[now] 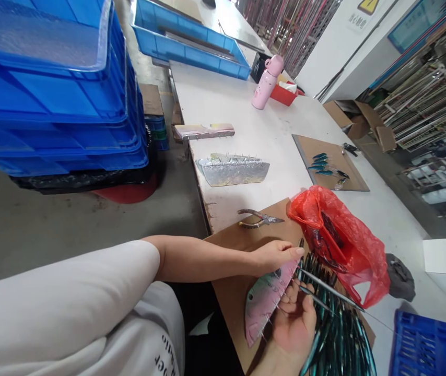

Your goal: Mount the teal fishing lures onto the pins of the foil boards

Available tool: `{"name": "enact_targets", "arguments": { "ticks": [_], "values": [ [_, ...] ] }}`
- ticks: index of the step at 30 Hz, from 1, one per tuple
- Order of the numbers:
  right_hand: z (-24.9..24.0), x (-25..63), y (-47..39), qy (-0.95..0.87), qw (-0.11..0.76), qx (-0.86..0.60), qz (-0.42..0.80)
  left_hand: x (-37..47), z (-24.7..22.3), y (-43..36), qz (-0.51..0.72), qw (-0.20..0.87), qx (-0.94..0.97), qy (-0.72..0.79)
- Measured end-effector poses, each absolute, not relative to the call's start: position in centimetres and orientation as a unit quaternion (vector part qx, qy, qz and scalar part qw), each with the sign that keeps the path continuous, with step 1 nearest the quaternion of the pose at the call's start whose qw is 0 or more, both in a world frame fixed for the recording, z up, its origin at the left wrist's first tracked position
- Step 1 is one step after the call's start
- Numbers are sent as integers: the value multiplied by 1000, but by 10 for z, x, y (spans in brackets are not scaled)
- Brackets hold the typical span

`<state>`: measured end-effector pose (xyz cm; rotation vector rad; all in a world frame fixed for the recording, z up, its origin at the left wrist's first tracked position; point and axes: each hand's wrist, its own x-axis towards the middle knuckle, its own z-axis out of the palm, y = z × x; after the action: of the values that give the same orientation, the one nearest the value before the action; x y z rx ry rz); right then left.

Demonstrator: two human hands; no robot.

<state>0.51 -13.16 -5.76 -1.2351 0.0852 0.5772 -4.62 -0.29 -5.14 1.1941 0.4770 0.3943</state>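
Observation:
My left hand (pixel 276 257) pinches the upper end of a curved pink and green plate (pixel 266 300), its thumb near the tip. Thin metal pins or hooks stick out along the plate's edge. Close beside it, my right hand (pixel 295 318) is palm up with curled fingers, and a slim teal piece (pixel 317 298) lies between its thumb and fingers. A dense pile of dark teal slender pieces (pixel 340 334) lies just right of that hand, on brown cardboard (pixel 226 240). A long thin metal rod (pixel 330 289) crosses above the pile.
Pliers (pixel 262 218) lie on the cardboard's edge. An open red plastic bag (pixel 348 240) sits beyond the pile. Silver plate (pixel 234 172), pink bottle (pixel 267 83) and a board (pixel 330 162) with teal pieces rest on the white table. Blue crates (pixel 50 94) are stacked left; a blue basket (pixel 429 344) is lower right.

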Motion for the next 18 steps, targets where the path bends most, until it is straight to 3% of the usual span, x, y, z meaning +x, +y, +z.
{"name": "enact_targets", "arguments": {
  "ticks": [18],
  "values": [
    [-51,2,-128,91,774,-559,282,-50,-48,-1,180,769,574,216]
  ]
}}
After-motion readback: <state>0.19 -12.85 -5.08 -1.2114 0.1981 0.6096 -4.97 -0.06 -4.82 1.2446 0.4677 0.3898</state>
